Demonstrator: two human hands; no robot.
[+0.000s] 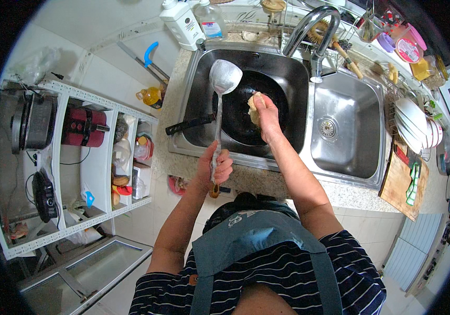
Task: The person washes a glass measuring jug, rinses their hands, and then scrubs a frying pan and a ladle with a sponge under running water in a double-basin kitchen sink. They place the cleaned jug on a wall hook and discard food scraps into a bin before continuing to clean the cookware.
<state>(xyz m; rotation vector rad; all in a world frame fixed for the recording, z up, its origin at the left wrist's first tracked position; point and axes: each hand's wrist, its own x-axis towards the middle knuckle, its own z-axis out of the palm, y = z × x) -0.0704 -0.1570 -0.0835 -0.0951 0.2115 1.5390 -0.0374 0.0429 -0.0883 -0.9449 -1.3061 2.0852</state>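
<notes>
My left hand [216,164] grips the handle of a metal wok spatula [225,77], whose blade points away from me over the left sink basin. Pinched in my right hand [265,114] is a pale, crumpled scrubbing pad or cloth [255,107]; its exact kind cannot be told. Below both hands a black wok [244,132] lies in the left basin [294,136], its dark handle [189,125] resting across the basin's left rim. The spatula's blade and shaft pass above the wok's left side. The pad is apart from the spatula.
A chrome faucet [317,59] stands between the basins, beside the right basin [347,145]. White and clear bottles [183,25] stand behind the left basin. White dishes [410,122] and a wooden cutting board [400,185] are at the right; a white shelf unit [107,165] stands left.
</notes>
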